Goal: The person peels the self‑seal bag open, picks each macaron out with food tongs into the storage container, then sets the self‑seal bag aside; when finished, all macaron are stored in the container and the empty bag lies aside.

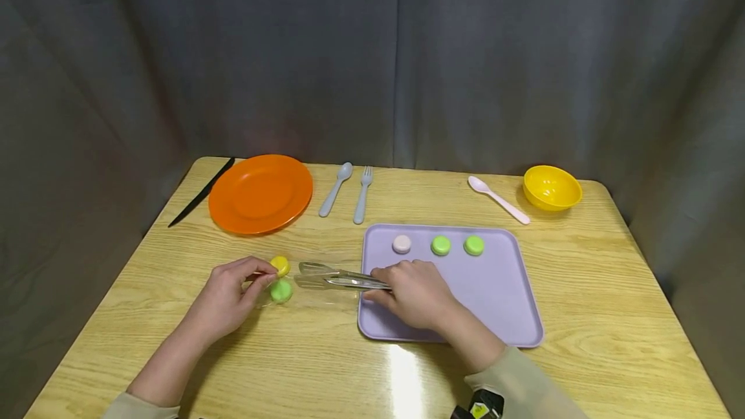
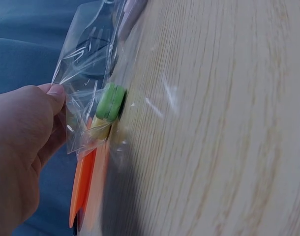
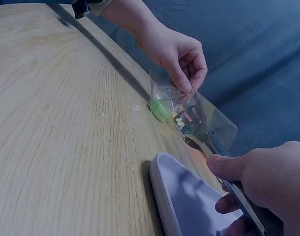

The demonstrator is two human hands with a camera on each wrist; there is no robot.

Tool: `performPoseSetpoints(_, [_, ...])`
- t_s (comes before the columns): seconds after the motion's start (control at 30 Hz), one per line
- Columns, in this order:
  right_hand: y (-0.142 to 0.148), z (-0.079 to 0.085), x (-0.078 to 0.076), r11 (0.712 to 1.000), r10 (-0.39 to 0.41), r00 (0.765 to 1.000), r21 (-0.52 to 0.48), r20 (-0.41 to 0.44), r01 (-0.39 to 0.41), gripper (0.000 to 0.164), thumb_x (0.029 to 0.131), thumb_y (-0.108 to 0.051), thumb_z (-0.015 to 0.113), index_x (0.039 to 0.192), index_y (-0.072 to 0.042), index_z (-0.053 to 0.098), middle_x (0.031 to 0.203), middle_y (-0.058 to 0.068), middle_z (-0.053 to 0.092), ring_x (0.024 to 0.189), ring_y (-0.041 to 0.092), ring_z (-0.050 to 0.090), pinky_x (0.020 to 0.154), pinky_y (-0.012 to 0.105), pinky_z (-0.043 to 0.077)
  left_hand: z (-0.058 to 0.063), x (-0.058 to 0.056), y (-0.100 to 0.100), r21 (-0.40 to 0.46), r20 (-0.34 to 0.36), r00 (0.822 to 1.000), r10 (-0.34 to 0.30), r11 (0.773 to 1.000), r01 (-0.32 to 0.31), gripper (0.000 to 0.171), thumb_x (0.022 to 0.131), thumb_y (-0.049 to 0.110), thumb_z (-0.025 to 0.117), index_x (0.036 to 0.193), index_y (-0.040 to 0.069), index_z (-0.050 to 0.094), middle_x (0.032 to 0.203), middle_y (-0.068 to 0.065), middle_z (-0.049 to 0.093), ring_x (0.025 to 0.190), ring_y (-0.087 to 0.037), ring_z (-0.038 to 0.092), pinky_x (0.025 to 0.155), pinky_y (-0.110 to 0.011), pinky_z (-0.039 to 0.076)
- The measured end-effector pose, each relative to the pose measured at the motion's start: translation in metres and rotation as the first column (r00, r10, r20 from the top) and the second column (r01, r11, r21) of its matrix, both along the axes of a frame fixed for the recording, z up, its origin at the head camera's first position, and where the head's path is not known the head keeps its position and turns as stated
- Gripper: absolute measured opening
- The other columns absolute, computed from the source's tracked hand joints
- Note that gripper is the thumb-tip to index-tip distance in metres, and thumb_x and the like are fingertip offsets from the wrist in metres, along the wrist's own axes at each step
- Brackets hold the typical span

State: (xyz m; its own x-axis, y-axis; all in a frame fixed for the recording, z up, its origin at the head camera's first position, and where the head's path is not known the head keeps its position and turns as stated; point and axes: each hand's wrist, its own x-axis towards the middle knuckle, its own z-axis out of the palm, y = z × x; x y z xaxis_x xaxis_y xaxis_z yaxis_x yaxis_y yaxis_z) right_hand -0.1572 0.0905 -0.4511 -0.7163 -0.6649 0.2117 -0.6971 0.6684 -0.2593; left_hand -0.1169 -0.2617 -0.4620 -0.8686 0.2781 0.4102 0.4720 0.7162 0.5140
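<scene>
My left hand [image 1: 229, 293] pinches the edge of a clear plastic bag [image 2: 86, 64] between thumb and fingertips. In the bag lie a yellow macaron [image 1: 280, 266] and a green macaron [image 1: 282, 291], side by side close to the left fingertips. My right hand [image 1: 413, 293] grips metal tongs [image 1: 349, 280] over the left edge of the lilac tray [image 1: 483, 302]. The tongs point left, with their spread tips overlapping the bag, a short way from the two macarons. On the tray a pale pink macaron [image 1: 401, 244] and two green macarons [image 1: 440, 245] form a row along the back.
An orange plate [image 1: 260, 194] stands at the back left beside a black knife [image 1: 200, 194]. Behind the tray lie a grey spoon [image 1: 335, 190], a grey fork [image 1: 363, 196] and a pink spoon [image 1: 498, 200]. A yellow bowl [image 1: 551, 188] is at the back right.
</scene>
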Motion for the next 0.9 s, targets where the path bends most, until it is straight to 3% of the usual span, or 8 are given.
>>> performPoseSetpoints(0.2, [-0.013, 0.001, -0.005, 1.000, 0.003, 0.995, 0.008, 0.098, -0.004, 0.030, 0.101, -0.052, 0.070, 0.085, -0.027, 0.066, 0.064, -0.014, 0.053, 0.062, 0.007, 0.055, 0.056, 0.038, 0.047, -0.002, -0.001, 0.001, 0.014, 0.009, 1.000, -0.018, 1.000, 0.018, 0.017, 0.094, 0.000, 0.080, 0.102, 0.015, 0.076, 0.100, 0.008, 0.074, 0.092, -0.010, 0.070, 0.077, -0.037, 0.063])
performPoseSetpoints(0.4, [-0.023, 0.002, -0.009, 0.999, 0.035, 0.984, -0.001, 0.172, -0.036, 0.036, 0.101, -0.052, 0.069, 0.078, -0.026, 0.058, 0.060, -0.011, 0.046, 0.059, 0.008, 0.050, 0.051, 0.034, 0.042, -0.003, 0.000, 0.002, 0.021, 0.008, 1.000, -0.023, 1.000, 0.023, 0.018, 0.094, 0.000, 0.079, 0.101, 0.016, 0.076, 0.099, 0.009, 0.074, 0.090, -0.008, 0.070, 0.075, -0.036, 0.062])
performPoseSetpoints(0.7, [-0.026, 0.001, -0.014, 0.999, 0.053, 0.978, 0.002, 0.202, -0.055, 0.032, 0.099, -0.053, 0.072, 0.085, -0.026, 0.064, 0.063, -0.012, 0.051, 0.059, 0.008, 0.051, 0.051, 0.033, 0.042, -0.001, 0.006, 0.001, 0.056, 0.027, 0.999, -0.035, 0.998, 0.034, 0.016, 0.095, 0.000, 0.078, 0.102, 0.014, 0.076, 0.101, 0.006, 0.074, 0.094, -0.011, 0.072, 0.079, -0.034, 0.063])
performPoseSetpoints(0.9, [-0.026, 0.000, -0.015, 0.997, 0.073, 0.977, -0.018, 0.201, -0.070, 0.036, 0.096, -0.053, 0.076, 0.078, -0.027, 0.060, 0.061, -0.013, 0.049, 0.057, 0.007, 0.049, 0.049, 0.031, 0.040, 0.003, 0.011, 0.002, 0.096, 0.077, 0.996, -0.051, 0.994, 0.044, 0.013, 0.097, 0.001, 0.077, 0.102, 0.013, 0.076, 0.100, 0.005, 0.074, 0.094, -0.013, 0.073, 0.077, -0.032, 0.063])
